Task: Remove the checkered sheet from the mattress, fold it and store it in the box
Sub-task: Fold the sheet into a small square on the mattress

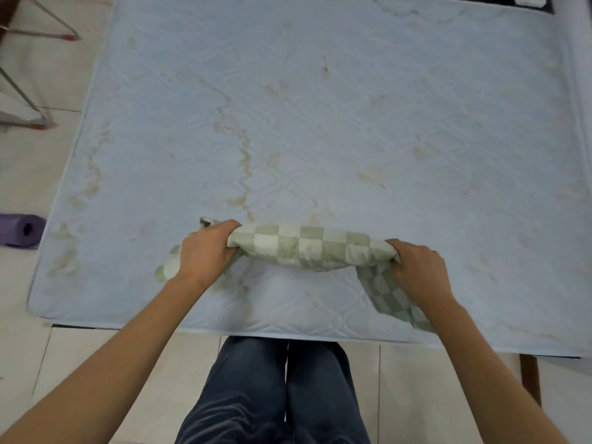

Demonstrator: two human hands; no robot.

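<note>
Head view: I see from above both hands at the near edge of the bare mattress (320, 107), with the task's cloth between them.
Left hand (205, 251): the fingers are curled tight around the left end of the checkered sheet (307, 248).
Right hand (419, 267): it is curled around the right end in the same way, knuckles up.
Checkered sheet: it no longer covers the bed. It is now a thick green-and-white bundle stretched from one hand to the other, resting on the mattress. I judge it more bunched than folded.
Loose flap (390, 299): a tail of cloth hangs out under the right hand, toward my body.
Loose corner (166, 267): a smaller piece sticks out beside the left wrist.
Box: I cannot find it in this view.
Risk, unfolding: if I lift with a grip only on the ends, the middle can sag and the layers can open, because nothing holds them.
Risk, trailing ends: the flap and the corner can drag on the tiled floor (28, 174) or hang over the rim of the box.
Risk, bad fit: a bundle this round may not lie flat in the box. I think one more tidy fold is needed.
Purple rolled mat (20, 230): it lies on the floor far to the left of the left hand and is no obstacle.
</note>
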